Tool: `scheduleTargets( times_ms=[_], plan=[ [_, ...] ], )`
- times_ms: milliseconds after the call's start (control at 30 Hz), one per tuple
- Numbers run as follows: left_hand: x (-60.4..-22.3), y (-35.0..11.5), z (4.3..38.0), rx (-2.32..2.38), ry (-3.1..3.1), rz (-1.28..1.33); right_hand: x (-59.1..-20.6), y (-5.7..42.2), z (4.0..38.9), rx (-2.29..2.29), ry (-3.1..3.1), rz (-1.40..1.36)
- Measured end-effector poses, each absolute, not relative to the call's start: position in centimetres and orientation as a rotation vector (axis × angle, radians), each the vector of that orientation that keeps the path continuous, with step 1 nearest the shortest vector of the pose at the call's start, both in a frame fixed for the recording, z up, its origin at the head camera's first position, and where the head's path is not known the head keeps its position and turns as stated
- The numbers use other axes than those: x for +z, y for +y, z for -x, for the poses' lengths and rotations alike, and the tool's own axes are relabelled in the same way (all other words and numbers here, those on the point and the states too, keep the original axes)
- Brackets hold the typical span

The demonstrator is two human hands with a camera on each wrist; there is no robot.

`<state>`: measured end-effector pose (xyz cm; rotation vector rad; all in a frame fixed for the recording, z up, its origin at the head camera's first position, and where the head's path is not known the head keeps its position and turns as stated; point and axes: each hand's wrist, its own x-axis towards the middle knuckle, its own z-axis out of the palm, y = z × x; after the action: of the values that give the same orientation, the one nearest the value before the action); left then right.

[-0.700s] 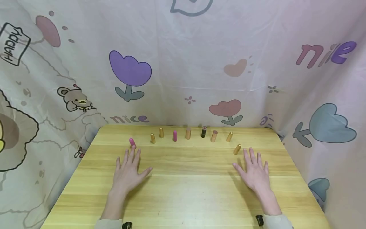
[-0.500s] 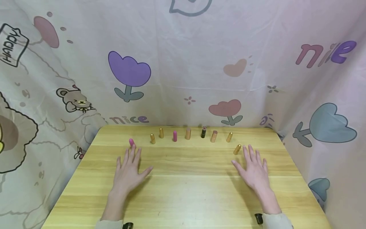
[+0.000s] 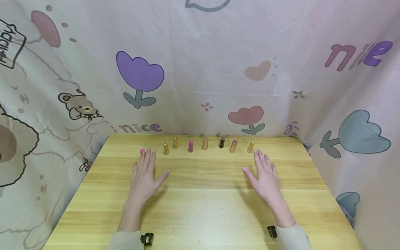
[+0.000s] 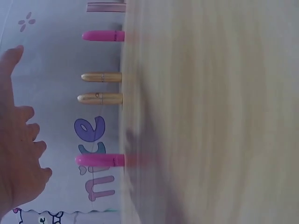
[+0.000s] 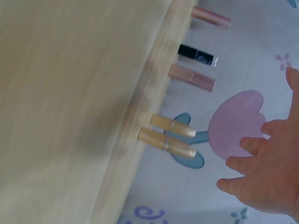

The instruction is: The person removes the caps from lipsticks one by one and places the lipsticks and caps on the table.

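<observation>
My left hand [image 3: 145, 180] is held over the left of the table with straight, spread fingers and holds nothing. Just past its fingertips a magenta lipstick tube [image 4: 99, 160] stands upright, partly hidden by the fingers in the head view. To its right stand two gold lipstick tubes [image 3: 166, 149] and another magenta lipstick tube [image 3: 190, 146]. On the right side my right hand [image 3: 265, 178], fingers also spread, hovers holding nothing. Nearest to it are two gold lipstick tubes [image 5: 167, 142]; one of these is hidden behind the hand in the head view.
Mid-row stand a rose-gold tube [image 3: 205, 143], a black tube [image 3: 222, 142] and a second rose-gold tube [image 3: 233, 146]. The wooden table [image 3: 200, 208] ends at a printed cloth [image 3: 200, 76] hanging behind and at both sides.
Both hands have moved inward and farther forward, the right one more, now covering the nearest gold tube. The head view has tilted slightly. The visible tubes stand where they were.
</observation>
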<state>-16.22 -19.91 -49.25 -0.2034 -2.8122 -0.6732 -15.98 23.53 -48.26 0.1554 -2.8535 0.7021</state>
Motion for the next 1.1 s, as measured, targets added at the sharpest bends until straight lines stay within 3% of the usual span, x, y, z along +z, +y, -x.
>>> scheduleTargets(
  times_ms=[633, 1100],
  plan=[
    [-48.6, -14.0, 22.2, -1.042, -2.642, 0.392, -47.9, 19.2, 19.6, 0.939, -2.750, -0.304],
    [-50.5, -10.8, 26.9, -1.610, -2.461, 0.236, -48.2, 15.8, 22.1, 1.095, -2.798, -0.321]
  ],
)
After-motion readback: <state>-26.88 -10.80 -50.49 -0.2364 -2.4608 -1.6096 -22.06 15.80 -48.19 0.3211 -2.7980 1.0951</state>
